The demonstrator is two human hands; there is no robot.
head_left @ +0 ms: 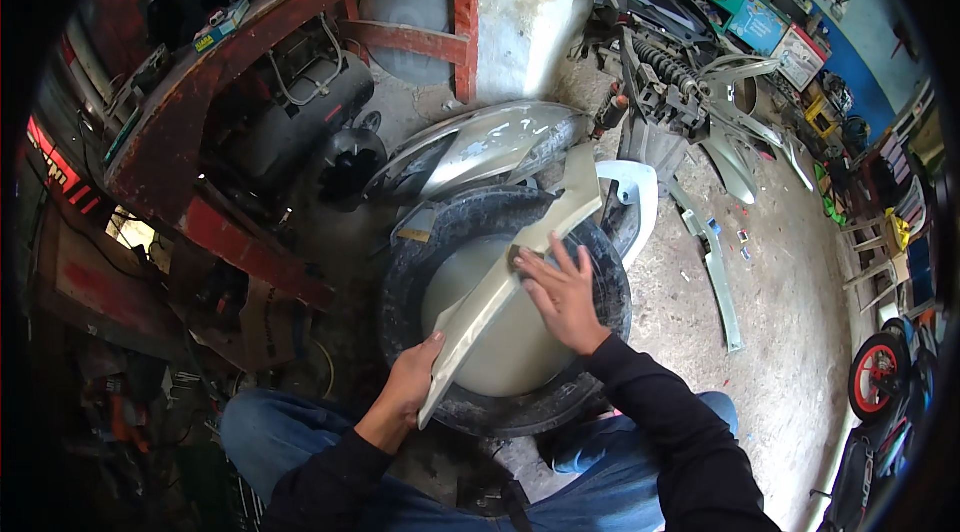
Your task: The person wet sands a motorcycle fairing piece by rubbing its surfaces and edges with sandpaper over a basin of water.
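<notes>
My left hand point(413, 379) is closed around the lower end of a long, pale, curved motorcycle body panel point(476, 316). The panel slants up to the right across a round black tub point(405, 277) of cloudy, whitish water point(515, 357). My right hand point(563, 300) lies against the panel's middle with its fingers stretched and spread. A small dark piece point(517, 257) shows at its fingertips; what it is, I cannot make out for sure. Behind the tub's rim lies a glossy silver-grey body panel point(500, 144), and a white curved part point(640, 207) sits beside the rim.
A red-brown wooden frame point(190, 122) stands at left, with a dark cylindrical tank point(310, 112) behind it. On the concrete floor at right lies a narrow pale strip point(715, 272). A partly stripped motorcycle point(670, 82) is at the back. A red-rimmed wheel point(879, 378) stands far right.
</notes>
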